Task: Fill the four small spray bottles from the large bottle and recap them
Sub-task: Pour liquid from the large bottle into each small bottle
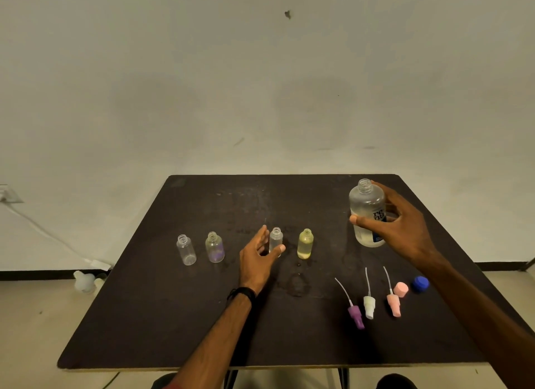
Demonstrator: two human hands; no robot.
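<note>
Four small uncapped bottles stand in a row on the dark table (173,316): a clear one (186,250), one with a purple tint (214,247), a clear one (276,239) and a yellowish one (305,244) with liquid in it. My left hand (257,258) is open with its fingers around the third bottle, thumb touching its right side. My right hand (396,223) grips the large uncapped bottle (367,212), held upright at the right. Three spray tops lie at the front right: purple (356,316), white (369,306) and pink (393,304).
A pink cap (401,289) and a blue cap (420,283) lie beside the spray tops. A wet patch (295,284) marks the table in front of the bottles. On the floor at left sit a white object (84,281) and a cable (43,232).
</note>
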